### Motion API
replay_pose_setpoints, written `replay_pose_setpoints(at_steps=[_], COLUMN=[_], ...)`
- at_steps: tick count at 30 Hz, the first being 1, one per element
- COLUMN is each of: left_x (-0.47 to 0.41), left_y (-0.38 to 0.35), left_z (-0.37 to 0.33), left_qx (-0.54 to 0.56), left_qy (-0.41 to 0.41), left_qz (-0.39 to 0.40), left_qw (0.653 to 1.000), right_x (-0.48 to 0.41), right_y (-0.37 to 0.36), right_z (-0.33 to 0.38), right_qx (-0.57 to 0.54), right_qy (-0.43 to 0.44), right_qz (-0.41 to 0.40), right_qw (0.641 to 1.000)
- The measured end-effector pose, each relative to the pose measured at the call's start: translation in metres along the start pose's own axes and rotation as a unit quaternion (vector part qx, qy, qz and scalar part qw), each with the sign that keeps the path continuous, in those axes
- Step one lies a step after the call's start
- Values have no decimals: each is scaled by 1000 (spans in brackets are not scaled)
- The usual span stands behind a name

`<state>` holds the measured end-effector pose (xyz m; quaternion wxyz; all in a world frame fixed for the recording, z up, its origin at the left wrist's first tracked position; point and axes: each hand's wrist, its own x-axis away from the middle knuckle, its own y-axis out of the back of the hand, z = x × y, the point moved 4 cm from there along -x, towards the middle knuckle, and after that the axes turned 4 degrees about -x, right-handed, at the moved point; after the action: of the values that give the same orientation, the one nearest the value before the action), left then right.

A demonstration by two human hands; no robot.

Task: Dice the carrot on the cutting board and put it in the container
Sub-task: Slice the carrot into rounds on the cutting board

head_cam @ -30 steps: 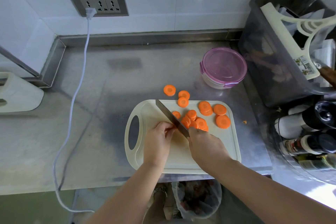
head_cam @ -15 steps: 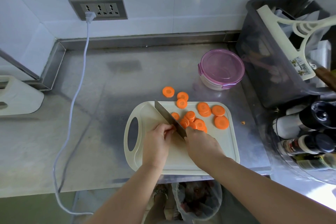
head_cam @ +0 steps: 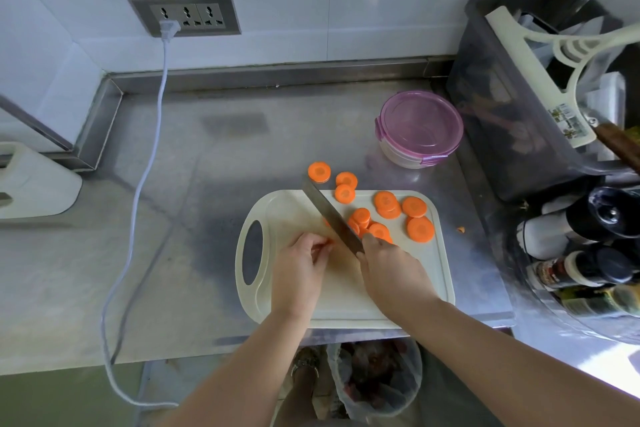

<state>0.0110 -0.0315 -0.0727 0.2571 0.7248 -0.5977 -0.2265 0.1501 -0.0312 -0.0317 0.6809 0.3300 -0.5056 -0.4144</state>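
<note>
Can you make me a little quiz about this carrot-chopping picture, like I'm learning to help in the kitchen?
1. True or false: the container has its purple lid on.
2. Which hand holds the knife? A) the left B) the right C) neither
3. Fill in: the carrot slice farthest from the person lies on the ___, not on the cutting board.
Key: 1 true. 2 B, the right hand grips it. 3 counter.
</note>
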Motion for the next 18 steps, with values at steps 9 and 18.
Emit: replay_pose_setpoints(at_steps=[9,18], left_x=[-1,-1], left_y=[0,1], left_z=[1,0], left_qx=[12,12], left_qy=[-1,-4], left_qz=[10,5], left_qw=[1000,1000], right_x=[7,7], right_y=[0,-1], right_z=[5,7], right_qx=[17,37], right_qy=[39,34], right_qz=[4,14], right_qw=[999,999])
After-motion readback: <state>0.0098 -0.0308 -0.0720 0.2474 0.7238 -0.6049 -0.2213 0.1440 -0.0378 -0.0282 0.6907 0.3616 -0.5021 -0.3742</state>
